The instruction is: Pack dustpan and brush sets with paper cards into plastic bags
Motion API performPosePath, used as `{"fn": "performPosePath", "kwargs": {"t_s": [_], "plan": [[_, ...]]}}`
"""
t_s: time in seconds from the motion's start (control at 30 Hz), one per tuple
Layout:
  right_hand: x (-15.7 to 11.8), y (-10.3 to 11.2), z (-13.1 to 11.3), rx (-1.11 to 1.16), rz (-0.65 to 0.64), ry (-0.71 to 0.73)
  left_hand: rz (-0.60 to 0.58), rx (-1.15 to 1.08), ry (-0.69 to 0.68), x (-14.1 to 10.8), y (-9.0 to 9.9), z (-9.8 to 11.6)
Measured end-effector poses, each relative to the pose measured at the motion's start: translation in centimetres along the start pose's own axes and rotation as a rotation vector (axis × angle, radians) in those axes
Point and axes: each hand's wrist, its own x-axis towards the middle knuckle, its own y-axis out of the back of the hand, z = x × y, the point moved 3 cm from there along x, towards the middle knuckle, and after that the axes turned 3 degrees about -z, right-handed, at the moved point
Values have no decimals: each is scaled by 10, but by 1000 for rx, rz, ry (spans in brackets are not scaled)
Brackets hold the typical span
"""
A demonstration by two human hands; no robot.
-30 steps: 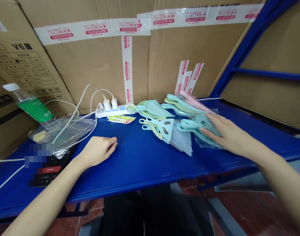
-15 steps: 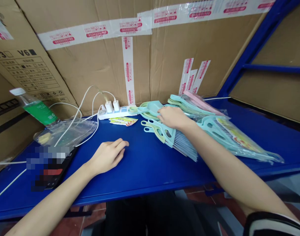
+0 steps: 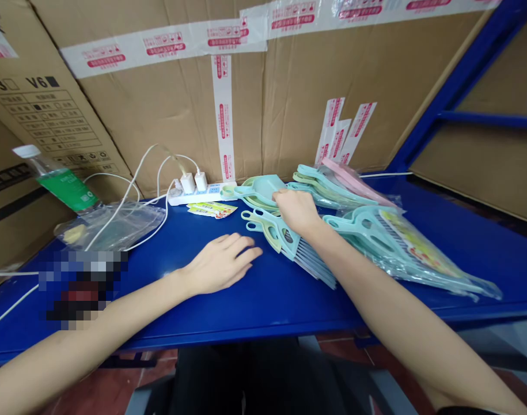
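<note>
The right hand [image 3: 296, 210] grabs a little brush [image 3: 289, 239] (fingers curled on it) — lift it slowly, so the pile stays put. The left hand [image 3: 222, 265] lies flat and holds nothing — good for steadying.

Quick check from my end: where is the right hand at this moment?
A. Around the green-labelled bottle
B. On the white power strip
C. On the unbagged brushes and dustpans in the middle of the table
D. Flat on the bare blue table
C: the right hand rests on the loose mint brushes and dustpans, while the left hand lies flat on the blue table.
</note>
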Motion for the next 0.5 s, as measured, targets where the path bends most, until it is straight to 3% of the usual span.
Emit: {"fn": "performPosePath", "kwargs": {"t_s": [0.2, 0.33, 0.5], "plan": [[-6, 6, 3, 17, 77, 17, -18, 5, -187, 53, -16, 13], [-11, 12, 2, 34, 112, 52, 23, 49, -260, 64, -23, 13], [-18, 18, -4, 53, 134, 90, 44, 95, -304, 67, -19, 12]]}}
